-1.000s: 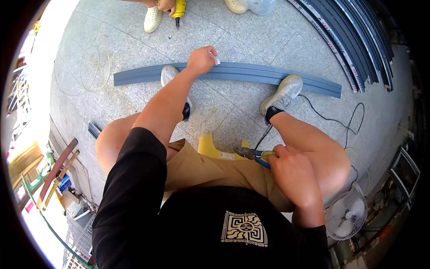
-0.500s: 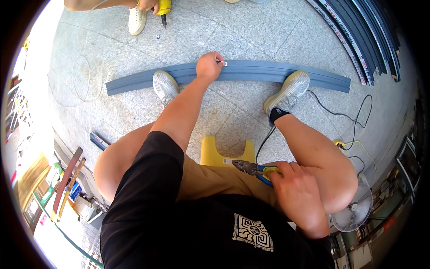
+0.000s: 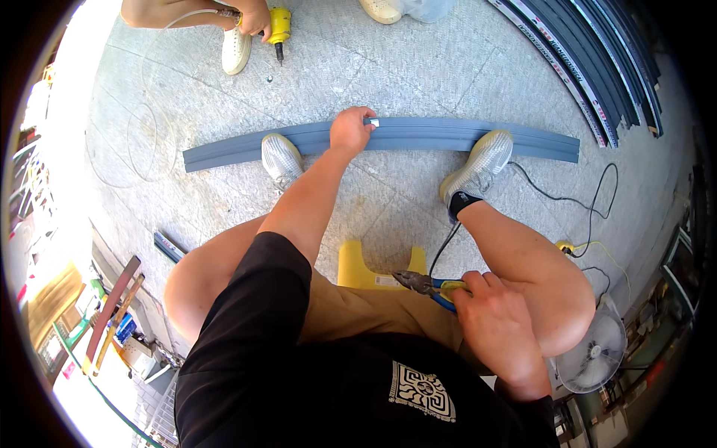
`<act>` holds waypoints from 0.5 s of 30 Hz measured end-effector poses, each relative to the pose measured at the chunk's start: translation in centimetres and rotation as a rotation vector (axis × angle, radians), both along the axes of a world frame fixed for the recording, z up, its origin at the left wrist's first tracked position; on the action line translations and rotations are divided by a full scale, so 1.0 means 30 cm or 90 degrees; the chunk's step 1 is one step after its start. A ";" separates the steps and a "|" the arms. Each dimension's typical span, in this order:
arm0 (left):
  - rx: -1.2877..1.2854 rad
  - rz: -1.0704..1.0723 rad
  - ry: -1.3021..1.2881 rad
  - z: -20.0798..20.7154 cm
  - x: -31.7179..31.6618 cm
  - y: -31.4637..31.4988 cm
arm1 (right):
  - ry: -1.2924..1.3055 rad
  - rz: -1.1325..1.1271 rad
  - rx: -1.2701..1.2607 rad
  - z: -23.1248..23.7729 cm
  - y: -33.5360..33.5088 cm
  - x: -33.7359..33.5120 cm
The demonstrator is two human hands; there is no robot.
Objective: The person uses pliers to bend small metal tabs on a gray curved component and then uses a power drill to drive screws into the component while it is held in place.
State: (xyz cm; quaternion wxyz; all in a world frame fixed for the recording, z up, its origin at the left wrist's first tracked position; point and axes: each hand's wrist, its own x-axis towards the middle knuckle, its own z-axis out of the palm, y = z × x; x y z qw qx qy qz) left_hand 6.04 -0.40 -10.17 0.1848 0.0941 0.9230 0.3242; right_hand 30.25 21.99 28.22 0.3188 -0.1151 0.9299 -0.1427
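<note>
Over the middle of the grey strip (image 3: 422,134), the left hand (image 3: 349,131) pinches a small white piece (image 3: 376,122) between its fingers. Nearer the body, the right hand (image 3: 494,317) wraps its fingers round pliers (image 3: 421,284). Across the floor (image 3: 388,78) lies the strip, both shoes (image 3: 482,160) overlapping it; beyond, a co-worker's hand (image 3: 255,16) grips a yellow tool (image 3: 280,26).

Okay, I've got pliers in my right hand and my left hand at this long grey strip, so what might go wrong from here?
The grey strip might shift if your left shoe or right shoe lifts, since both overlap it. The small white piece at the fingertips of your left hand could slip, being so small. Your right shoe may snag the black cable lying close beside it.
</note>
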 end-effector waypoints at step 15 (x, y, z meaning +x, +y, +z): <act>-0.043 -0.019 -0.035 0.030 -0.018 0.012 | 0.027 0.014 0.042 -0.021 0.014 0.024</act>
